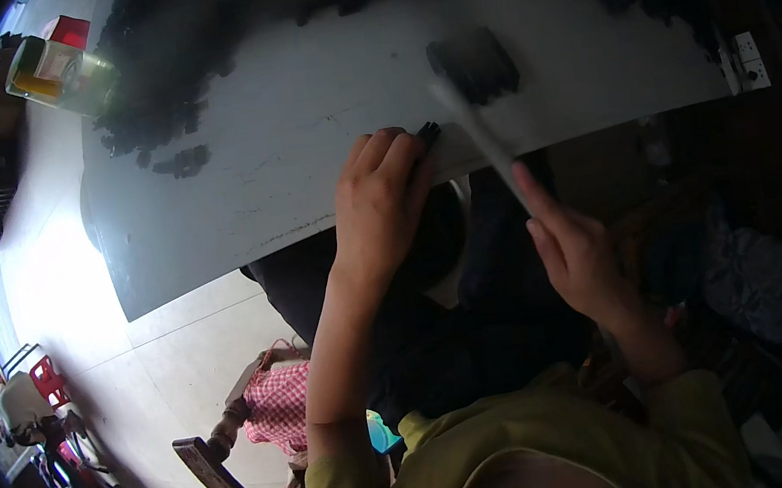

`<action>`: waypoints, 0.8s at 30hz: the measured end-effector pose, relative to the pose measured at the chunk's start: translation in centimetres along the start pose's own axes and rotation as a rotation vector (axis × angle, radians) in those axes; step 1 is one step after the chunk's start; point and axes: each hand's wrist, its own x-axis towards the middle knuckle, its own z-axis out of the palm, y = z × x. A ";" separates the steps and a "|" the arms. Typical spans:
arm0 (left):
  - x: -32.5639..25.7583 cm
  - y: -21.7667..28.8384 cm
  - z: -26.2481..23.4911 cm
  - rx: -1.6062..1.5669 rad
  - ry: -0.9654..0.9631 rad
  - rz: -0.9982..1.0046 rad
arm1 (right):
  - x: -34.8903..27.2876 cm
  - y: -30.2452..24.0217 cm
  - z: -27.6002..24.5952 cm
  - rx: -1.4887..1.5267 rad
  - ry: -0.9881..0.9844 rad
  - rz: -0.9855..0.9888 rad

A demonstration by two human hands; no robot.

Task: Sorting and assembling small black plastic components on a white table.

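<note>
My left hand (376,192) rests near the front edge of the grey tabletop (297,128), its fingers closed around a small black piece (429,132) whose end sticks out to the right. In my right hand (571,245) is a long, thin, pale grey stick-like tool (480,133), slightly blurred. It slants up and to the left over the table, its far end near a small heap of black pieces (476,65). Most of the held piece is hidden by my fingers.
A large dark mass of black pieces (155,68) spreads along the table's far side. A clear container (58,76) with a red-topped box stands at the far left. Below are a wooden chair (219,479) with a red checked cloth (279,407) and pale floor tiles. White sockets (749,59) sit at right.
</note>
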 end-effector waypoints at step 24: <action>4.9 0.6 3.0 0.234 0.005 0.086 | -0.8 -0.2 -1.9 0.095 0.146 0.132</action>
